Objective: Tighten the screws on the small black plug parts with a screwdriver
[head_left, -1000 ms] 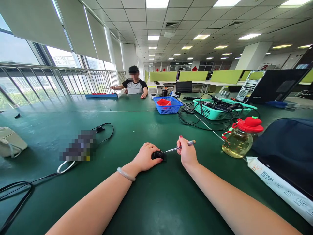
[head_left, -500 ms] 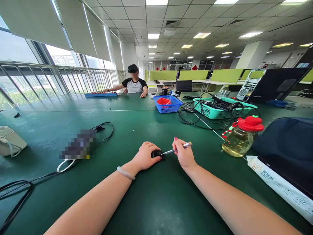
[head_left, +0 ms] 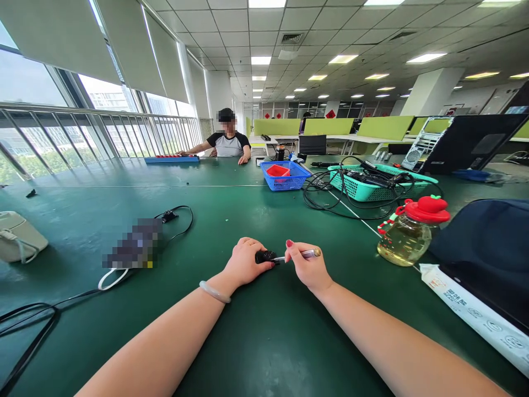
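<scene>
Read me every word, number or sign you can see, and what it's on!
Nothing reads clearly.
Long white package: Chinese characters above Latin letters, too blurred to quote; round symbols, too small.
Red diamond sign at the back: too small.
Pen-like tool: no lettering I can make out.

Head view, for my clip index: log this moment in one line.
left hand: holds black part | right hand: holds slim tool, tip at part | below: green table
</scene>
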Action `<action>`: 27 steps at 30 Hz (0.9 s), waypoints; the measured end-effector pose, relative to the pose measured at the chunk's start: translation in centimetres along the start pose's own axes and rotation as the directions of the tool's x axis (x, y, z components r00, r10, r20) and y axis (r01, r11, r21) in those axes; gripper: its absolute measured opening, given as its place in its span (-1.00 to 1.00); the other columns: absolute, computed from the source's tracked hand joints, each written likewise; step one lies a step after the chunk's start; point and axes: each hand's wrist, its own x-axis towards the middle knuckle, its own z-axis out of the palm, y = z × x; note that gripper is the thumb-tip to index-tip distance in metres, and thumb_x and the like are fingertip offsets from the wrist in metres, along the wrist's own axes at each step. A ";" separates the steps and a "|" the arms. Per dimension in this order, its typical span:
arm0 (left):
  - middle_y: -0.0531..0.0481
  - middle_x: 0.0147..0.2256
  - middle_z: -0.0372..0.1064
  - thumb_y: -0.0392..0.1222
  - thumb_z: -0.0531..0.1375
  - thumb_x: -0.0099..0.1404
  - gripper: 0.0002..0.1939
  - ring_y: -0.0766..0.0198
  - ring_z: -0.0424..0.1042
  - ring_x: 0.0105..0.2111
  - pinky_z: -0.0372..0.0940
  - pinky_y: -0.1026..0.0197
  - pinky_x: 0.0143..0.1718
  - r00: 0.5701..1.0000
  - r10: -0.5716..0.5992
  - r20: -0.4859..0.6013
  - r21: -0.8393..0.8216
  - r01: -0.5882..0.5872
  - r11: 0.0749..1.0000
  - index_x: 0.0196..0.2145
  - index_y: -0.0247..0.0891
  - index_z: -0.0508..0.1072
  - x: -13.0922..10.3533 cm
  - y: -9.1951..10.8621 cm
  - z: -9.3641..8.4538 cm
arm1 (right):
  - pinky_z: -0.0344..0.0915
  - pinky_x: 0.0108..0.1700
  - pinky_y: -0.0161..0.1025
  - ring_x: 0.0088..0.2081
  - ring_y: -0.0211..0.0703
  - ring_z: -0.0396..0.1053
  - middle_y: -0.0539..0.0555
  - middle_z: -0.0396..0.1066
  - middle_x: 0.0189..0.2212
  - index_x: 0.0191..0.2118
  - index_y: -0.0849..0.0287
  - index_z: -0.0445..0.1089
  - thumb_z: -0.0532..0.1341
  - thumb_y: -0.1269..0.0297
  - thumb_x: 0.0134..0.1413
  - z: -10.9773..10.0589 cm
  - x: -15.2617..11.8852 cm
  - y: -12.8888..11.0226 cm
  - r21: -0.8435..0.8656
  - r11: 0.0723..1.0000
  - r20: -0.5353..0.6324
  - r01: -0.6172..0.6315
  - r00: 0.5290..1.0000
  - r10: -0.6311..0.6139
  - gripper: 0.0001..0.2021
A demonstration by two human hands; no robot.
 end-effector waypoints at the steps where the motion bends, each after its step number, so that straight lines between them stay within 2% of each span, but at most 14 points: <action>1: -0.07 -0.19 0.50 0.04 0.36 0.06 -0.68 -0.01 0.32 0.01 0.26 -0.03 0.05 1.000 -0.007 -0.003 0.006 0.007 1.000 -0.26 -0.16 0.52 0.0 0.0 0.0 | 0.12 -0.49 -0.25 -0.61 -0.26 0.15 -0.02 0.18 -0.72 -0.71 0.14 0.29 0.10 -0.08 0.19 0.0 0.0 0.0 -0.005 1.000 0.004 0.003 1.000 -0.003 -0.45; 9: -0.08 -0.18 0.49 0.06 0.37 0.04 -0.67 -0.02 0.31 0.02 0.26 -0.04 0.05 0.999 -0.035 0.002 0.009 0.035 0.999 -0.31 -0.18 0.50 0.1 -0.2 0.0 | 0.12 -0.49 -0.26 -0.61 -0.25 0.17 -0.02 0.19 -0.73 -0.72 0.13 0.29 0.09 -0.11 0.19 0.1 -0.1 -0.2 -0.053 0.998 -0.002 0.029 1.000 -0.029 -0.44; 18: -0.10 -0.18 0.47 0.04 0.34 0.08 -0.68 -0.04 0.30 0.03 0.25 -0.07 0.07 0.999 -0.032 0.011 0.023 0.032 0.999 -0.29 -0.20 0.46 0.1 -0.1 0.2 | 0.13 -0.48 -0.26 -0.61 -0.25 0.18 -0.01 0.22 -0.71 -0.68 0.10 0.29 0.04 -0.06 0.25 0.0 -0.4 -0.5 -0.157 0.975 0.100 0.157 0.985 -0.142 -0.46; 27: -0.10 -0.15 0.47 0.05 0.34 0.08 -0.66 -0.03 0.30 0.04 0.26 -0.04 0.07 0.999 -0.029 0.019 0.029 0.029 0.999 -0.26 -0.20 0.46 0.0 -0.1 0.1 | 0.11 -0.48 -0.28 -0.61 -0.27 0.17 -0.03 0.21 -0.71 -0.67 0.11 0.29 0.08 0.04 0.26 0.0 -0.4 -0.3 -0.148 0.976 0.039 0.159 0.987 -0.155 -0.51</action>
